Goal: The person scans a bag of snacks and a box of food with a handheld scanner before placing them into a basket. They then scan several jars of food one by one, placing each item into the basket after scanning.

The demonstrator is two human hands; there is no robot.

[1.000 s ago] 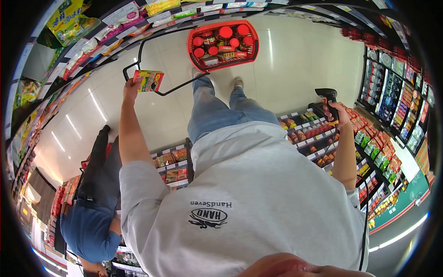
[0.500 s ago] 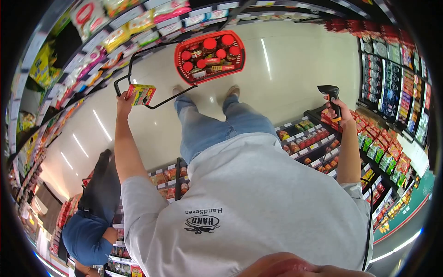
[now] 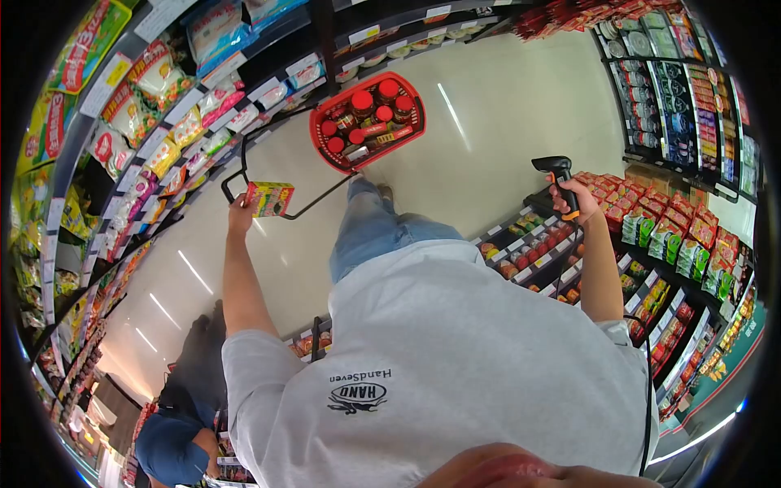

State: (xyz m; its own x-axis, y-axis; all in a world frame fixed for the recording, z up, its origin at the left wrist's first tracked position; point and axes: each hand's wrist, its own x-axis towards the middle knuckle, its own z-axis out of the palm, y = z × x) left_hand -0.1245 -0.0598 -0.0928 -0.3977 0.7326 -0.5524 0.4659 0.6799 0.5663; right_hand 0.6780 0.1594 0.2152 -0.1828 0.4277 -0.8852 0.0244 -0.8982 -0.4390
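My left hand [image 3: 240, 216] is closed on a small yellow, red and green box [image 3: 269, 198]. The black handle frame [image 3: 321, 197] of a red basket passes beside the box and reaches that hand. Beyond it, the red basket [image 3: 368, 122] holds several red-lidded jars and some small packages. At the right, my right hand [image 3: 574, 200] is wrapped round a black handheld scanner [image 3: 560, 172] with orange parts, its head tipped toward the left. A dark cable runs down beside my right arm.
Shelves of bagged goods [image 3: 159, 77] curve along the left. Low racks [image 3: 537, 248] and red and green packets [image 3: 679, 240] stand at the right, with more shelves [image 3: 667, 106] beyond. A person in blue [image 3: 172, 447] is at the lower left.
The view has shifted, and the left shelves look nearer. My legs have changed position, as in walking. The box and my left hand appear further right and lower; the scanner appears further left.
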